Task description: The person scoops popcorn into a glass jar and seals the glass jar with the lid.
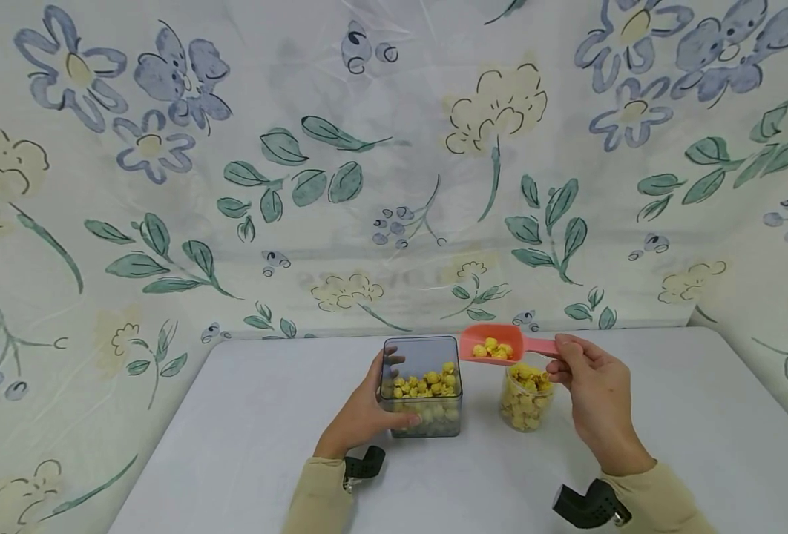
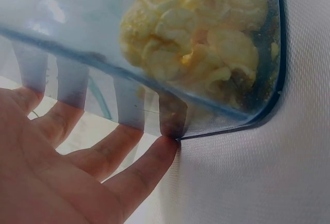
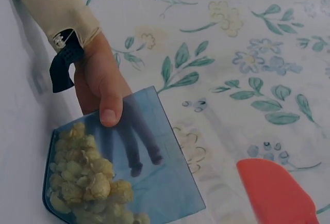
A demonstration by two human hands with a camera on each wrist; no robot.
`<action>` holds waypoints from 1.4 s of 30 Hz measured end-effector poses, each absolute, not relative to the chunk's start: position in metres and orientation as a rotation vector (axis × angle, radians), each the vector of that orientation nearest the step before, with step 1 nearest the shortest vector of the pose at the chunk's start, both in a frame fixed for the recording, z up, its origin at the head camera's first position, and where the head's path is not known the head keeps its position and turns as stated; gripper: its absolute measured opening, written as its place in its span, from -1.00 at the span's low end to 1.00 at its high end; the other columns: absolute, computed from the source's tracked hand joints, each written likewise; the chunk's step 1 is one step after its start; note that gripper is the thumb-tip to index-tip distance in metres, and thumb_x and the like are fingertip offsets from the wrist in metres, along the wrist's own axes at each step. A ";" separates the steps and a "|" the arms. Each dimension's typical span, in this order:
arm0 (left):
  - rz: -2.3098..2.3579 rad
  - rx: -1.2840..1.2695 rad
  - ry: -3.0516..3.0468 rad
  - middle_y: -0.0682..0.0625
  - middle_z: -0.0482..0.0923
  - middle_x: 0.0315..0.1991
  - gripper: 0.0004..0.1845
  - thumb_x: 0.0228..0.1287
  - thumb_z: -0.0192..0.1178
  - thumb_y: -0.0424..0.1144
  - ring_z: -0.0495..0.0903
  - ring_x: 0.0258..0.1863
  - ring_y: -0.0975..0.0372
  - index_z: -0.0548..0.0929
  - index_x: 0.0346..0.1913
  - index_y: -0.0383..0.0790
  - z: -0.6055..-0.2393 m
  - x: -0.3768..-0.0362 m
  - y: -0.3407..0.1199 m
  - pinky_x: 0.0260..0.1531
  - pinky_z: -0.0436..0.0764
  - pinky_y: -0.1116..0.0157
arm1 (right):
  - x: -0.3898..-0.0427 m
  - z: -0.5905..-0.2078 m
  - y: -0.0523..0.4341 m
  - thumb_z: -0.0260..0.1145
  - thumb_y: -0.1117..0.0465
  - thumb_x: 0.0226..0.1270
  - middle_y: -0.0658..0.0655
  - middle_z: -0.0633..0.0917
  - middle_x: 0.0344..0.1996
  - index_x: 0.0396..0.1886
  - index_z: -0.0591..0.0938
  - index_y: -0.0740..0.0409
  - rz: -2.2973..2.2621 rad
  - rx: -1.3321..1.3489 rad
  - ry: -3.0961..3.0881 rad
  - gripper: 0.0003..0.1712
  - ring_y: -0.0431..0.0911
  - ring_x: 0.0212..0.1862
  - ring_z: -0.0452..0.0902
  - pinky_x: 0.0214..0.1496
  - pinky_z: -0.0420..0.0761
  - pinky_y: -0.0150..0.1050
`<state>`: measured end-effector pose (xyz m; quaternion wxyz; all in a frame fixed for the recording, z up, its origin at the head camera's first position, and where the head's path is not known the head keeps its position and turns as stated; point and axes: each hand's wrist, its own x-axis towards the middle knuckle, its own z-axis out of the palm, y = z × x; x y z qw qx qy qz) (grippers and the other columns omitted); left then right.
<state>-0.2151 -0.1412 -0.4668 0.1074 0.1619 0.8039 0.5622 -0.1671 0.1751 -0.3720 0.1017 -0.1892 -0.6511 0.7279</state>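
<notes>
Popcorn [image 1: 427, 384] half fills a clear square container [image 1: 422, 386] that stands near the middle of the grey desk [image 1: 247, 415] in the head view. The left hand [image 1: 363, 415] clasps the container from its 9 o'clock side, thumb curled along the front wall and fingers round the far side. At the container's 3 o'clock, just beside it, stands a small round clear jar [image 1: 526, 397], also full of popcorn. The right hand [image 1: 591, 393] pinches the handle of a pink scoop [image 1: 497, 343], which hangs level above the gap between container and jar, at the jar's 11 o'clock, with a few yellow pieces lying in its bowl. Both arms wear beige sleeves with black wrist straps. A floral cloth [image 1: 394, 163] covers the wall behind and the sides.

From the left wrist, the fingers [image 2: 129, 167] lie pressed against the container's clear wall [image 2: 93, 43], seen partly through it, and the little finger's tip meets the container's bottom corner where it sits on the desk. Popcorn [image 2: 201, 33] is heaped inside at 12 o'clock.

From the right wrist, the left hand [image 3: 100, 87] shows its thumb flat on the container's wall [image 3: 149, 146], the other fingers visible through the plastic. Popcorn [image 3: 87, 182] lies at 7 o'clock, and the pink scoop's edge [image 3: 273, 193] fills the 5 o'clock corner. The right hand itself is out of this view.
</notes>
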 end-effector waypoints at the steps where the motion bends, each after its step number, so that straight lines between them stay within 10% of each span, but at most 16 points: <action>1: 1.655 0.474 2.367 0.01 0.23 0.49 0.25 -0.01 0.60 -0.08 0.21 0.47 0.00 -0.06 0.62 0.07 -0.467 -0.215 -0.141 0.33 0.28 -0.19 | -0.167 -0.372 0.177 0.17 0.11 0.57 -0.12 0.68 -0.41 0.25 0.49 0.41 2.154 -0.563 -1.919 -0.51 -0.27 -0.36 0.58 -0.20 0.63 -0.49; 42: 1.660 0.486 2.342 0.06 0.20 0.49 0.26 -0.01 0.60 -0.11 0.20 0.48 0.02 -0.07 0.63 0.06 -0.465 -0.215 -0.142 0.19 0.45 -0.07 | -0.148 -0.384 0.235 0.30 0.16 0.46 -0.05 0.73 -0.47 -0.23 0.67 0.03 2.093 -0.660 -1.774 -0.93 -0.22 -0.48 0.62 -0.37 0.66 -0.44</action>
